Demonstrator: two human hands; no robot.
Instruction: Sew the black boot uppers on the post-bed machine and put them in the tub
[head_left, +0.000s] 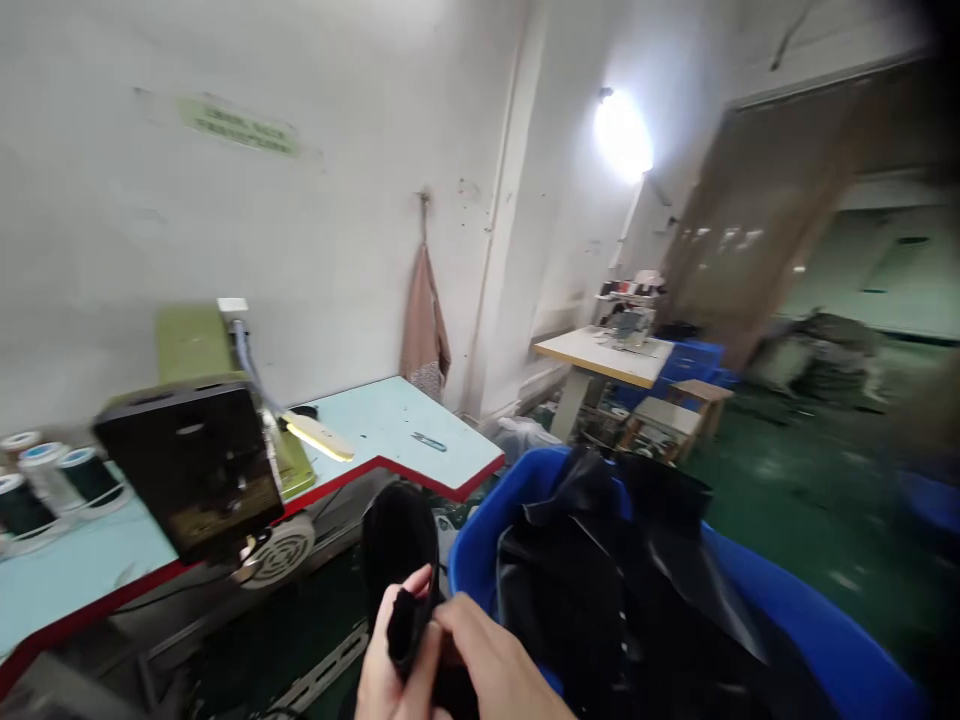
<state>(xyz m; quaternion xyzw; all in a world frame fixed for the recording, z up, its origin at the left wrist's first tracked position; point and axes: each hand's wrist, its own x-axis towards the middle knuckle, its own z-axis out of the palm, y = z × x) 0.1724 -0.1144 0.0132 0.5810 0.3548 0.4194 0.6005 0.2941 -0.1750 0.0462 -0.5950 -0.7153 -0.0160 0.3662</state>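
Low in the middle of the view, my left hand (380,668) is closed around a black leather-like piece (400,535) with a curved, rolled upper part. Its thick dark edge shows between my thumb and fingers. My right hand (496,668) pinches the same piece from the other side, close to the left thumb. The lower end of the piece is hidden by my hands and the frame's edge. Just to the right stands a blue plastic basket (466,545), heaped with more black leather-like pieces (600,570).
On the left, a sewing machine (191,465) with a lit lamp (319,437) stands on a red-edged pale blue table (375,410). Thread spools (94,475) and thread snips (429,441) lie on it. Farther right are another sewing table (600,355) and a wooden stool (667,415).
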